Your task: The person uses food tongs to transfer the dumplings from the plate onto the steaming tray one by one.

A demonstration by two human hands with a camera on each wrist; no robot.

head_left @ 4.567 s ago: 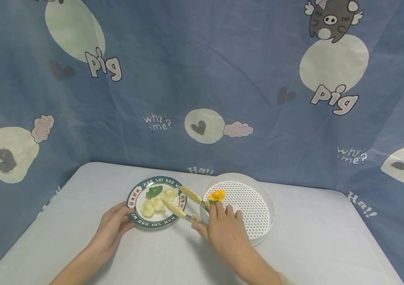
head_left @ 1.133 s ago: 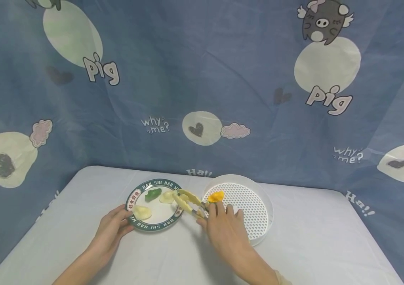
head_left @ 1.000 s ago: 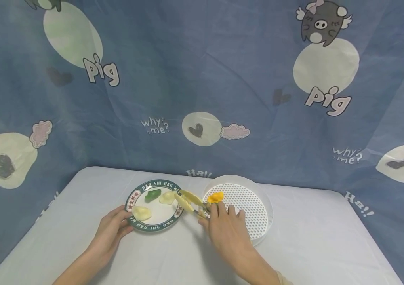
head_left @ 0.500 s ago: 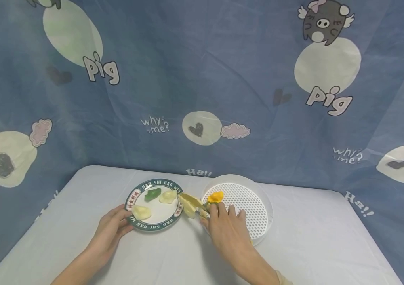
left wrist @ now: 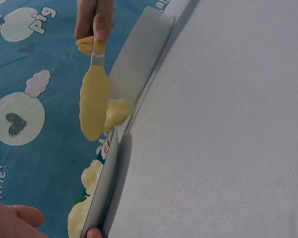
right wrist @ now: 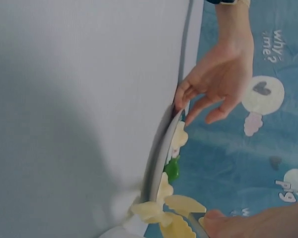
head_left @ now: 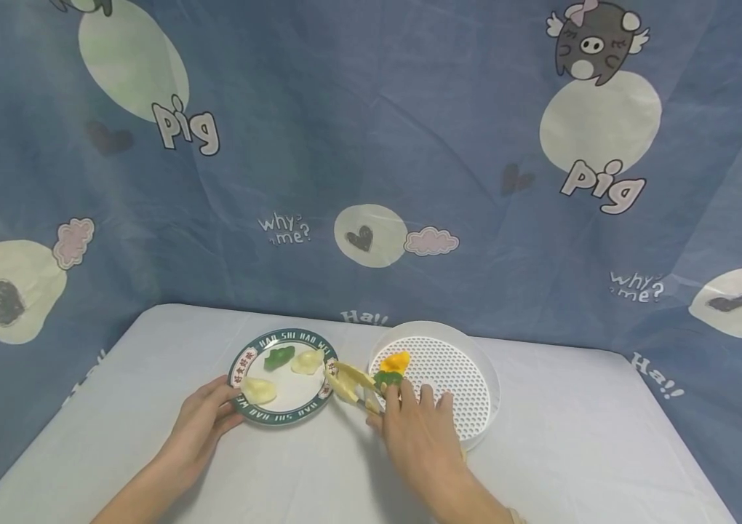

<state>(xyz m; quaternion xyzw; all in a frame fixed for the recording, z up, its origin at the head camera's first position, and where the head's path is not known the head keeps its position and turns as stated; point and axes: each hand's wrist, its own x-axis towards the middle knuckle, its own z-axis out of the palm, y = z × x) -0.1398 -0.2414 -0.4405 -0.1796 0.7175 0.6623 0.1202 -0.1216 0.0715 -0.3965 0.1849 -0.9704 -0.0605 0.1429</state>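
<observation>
At the left, my left hand (head_left: 197, 422) pinches the near-left rim of a round plate (head_left: 292, 393) with a green lettered border. On the plate lie two pale yellow dumplings (head_left: 259, 391) and a green dumpling (head_left: 279, 357). My right hand (head_left: 418, 429) grips yellow-tipped tongs (head_left: 353, 375), which point left toward the plate's right rim. Another pale dumpling (left wrist: 119, 112) is between the tong tips, beside the plate edge in the left wrist view. My right hand overlaps the white perforated steamer tray (head_left: 456, 378), hiding its near-left part.
Inside the steamer tray, an orange dumpling (head_left: 395, 362) and a green dumpling (head_left: 387, 378) lie at the left side. A white cloth covers the table (head_left: 574, 429). Behind it hangs a blue printed curtain (head_left: 476, 109).
Earlier, three pale dumplings lay on the plate and the tongs were spread over it. The tongs have closed on one and moved right, off the plate. My left hand stays at the rim.
</observation>
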